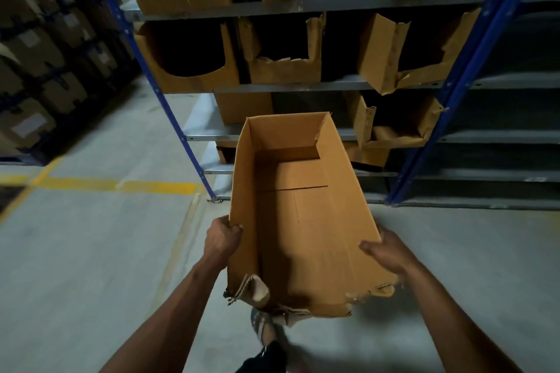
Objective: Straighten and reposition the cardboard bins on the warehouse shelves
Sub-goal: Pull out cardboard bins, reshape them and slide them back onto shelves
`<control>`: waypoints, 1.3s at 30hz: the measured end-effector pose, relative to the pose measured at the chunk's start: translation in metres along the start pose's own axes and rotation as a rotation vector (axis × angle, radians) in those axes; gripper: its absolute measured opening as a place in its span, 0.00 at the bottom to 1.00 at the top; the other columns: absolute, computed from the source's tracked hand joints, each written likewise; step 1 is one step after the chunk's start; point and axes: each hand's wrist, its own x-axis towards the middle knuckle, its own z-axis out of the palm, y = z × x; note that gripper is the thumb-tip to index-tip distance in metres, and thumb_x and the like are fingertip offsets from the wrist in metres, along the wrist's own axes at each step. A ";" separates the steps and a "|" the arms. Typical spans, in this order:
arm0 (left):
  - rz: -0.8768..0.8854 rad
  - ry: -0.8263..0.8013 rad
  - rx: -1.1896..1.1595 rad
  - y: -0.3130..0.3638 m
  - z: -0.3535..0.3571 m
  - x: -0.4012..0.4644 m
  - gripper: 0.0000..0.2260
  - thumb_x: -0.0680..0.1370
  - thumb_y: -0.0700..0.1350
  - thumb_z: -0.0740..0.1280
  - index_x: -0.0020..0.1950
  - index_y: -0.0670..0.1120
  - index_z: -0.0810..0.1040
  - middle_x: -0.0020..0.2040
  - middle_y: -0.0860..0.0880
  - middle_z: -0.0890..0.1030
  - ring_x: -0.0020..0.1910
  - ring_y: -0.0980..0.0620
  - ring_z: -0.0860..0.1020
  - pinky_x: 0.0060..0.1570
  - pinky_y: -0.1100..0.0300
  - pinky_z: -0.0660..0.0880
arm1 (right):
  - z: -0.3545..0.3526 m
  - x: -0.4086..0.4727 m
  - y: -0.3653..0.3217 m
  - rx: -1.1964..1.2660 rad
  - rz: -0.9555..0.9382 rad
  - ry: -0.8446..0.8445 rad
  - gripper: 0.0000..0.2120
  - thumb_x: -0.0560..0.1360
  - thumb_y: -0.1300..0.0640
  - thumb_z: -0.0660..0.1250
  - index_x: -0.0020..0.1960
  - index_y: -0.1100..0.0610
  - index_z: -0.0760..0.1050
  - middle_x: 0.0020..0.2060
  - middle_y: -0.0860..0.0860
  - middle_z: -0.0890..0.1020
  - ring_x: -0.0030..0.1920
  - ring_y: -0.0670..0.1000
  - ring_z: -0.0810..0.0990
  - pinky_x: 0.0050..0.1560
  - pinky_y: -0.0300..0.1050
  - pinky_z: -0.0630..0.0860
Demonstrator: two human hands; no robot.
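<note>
An empty open-topped cardboard bin point(300, 215) with a torn near edge hangs in the air in front of the shelves, its far end pointing at the lower shelf levels. My left hand point(221, 239) grips the bin's left wall, thumb curled over the rim. Against the right wall my right hand point(386, 253) presses with fingers straight. Several torn cardboard bins stand on the rack, among them one on the middle shelf left point(188, 54), one at its centre point(285, 54) and a crooked one at its right point(406, 54).
The rack has blue uprights point(157, 91) and grey metal shelves point(291, 86). More bare grey shelves point(497, 136) extend to the right. Stacked boxes point(45, 70) line the aisle at left. Yellow floor lines point(115, 185) cross the concrete. My foot point(263, 327) shows below the bin.
</note>
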 end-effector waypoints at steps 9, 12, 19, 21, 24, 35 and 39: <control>0.053 -0.133 -0.038 0.049 0.020 0.131 0.04 0.82 0.44 0.66 0.53 0.50 0.80 0.43 0.48 0.83 0.44 0.44 0.83 0.53 0.40 0.84 | 0.008 0.088 -0.030 -0.097 0.080 0.212 0.16 0.81 0.54 0.66 0.68 0.51 0.77 0.60 0.54 0.83 0.59 0.59 0.81 0.63 0.58 0.77; 0.075 -0.182 0.002 0.062 0.025 0.174 0.08 0.80 0.43 0.63 0.54 0.51 0.80 0.44 0.46 0.85 0.44 0.41 0.85 0.49 0.38 0.85 | 0.015 0.120 -0.055 -0.111 0.085 0.287 0.18 0.80 0.52 0.66 0.70 0.50 0.75 0.62 0.54 0.83 0.60 0.60 0.81 0.63 0.57 0.77; 0.070 -0.197 0.053 0.088 0.035 0.236 0.10 0.81 0.38 0.64 0.51 0.52 0.79 0.43 0.46 0.84 0.43 0.42 0.84 0.49 0.43 0.83 | 0.032 0.165 -0.084 -0.108 0.138 0.369 0.21 0.81 0.54 0.64 0.73 0.49 0.73 0.63 0.56 0.82 0.62 0.62 0.80 0.65 0.58 0.76; 0.044 -0.198 0.044 0.084 0.043 0.243 0.09 0.81 0.39 0.64 0.50 0.52 0.81 0.44 0.46 0.85 0.44 0.43 0.85 0.49 0.42 0.84 | 0.034 0.177 -0.081 -0.120 0.157 0.385 0.22 0.82 0.55 0.64 0.75 0.50 0.71 0.64 0.58 0.81 0.62 0.63 0.79 0.65 0.60 0.76; 0.025 -0.221 0.041 0.070 0.059 0.246 0.13 0.81 0.40 0.63 0.61 0.50 0.82 0.49 0.46 0.85 0.46 0.42 0.85 0.50 0.42 0.85 | 0.035 0.190 -0.071 -0.135 0.170 0.405 0.24 0.82 0.56 0.64 0.78 0.52 0.68 0.66 0.59 0.80 0.65 0.65 0.78 0.67 0.62 0.75; -0.004 -0.359 -0.158 0.101 0.099 0.277 0.21 0.82 0.47 0.70 0.75 0.55 0.75 0.61 0.46 0.85 0.56 0.43 0.85 0.57 0.40 0.84 | 0.008 0.236 -0.092 -0.114 0.178 0.368 0.21 0.82 0.61 0.63 0.75 0.55 0.71 0.64 0.60 0.81 0.64 0.64 0.78 0.64 0.55 0.74; -0.082 -0.450 -0.376 0.129 0.102 0.279 0.22 0.81 0.48 0.73 0.74 0.56 0.75 0.64 0.49 0.84 0.65 0.45 0.81 0.65 0.38 0.78 | -0.034 0.287 -0.127 -0.082 0.206 0.423 0.15 0.81 0.58 0.66 0.68 0.55 0.77 0.60 0.58 0.83 0.60 0.62 0.80 0.57 0.50 0.74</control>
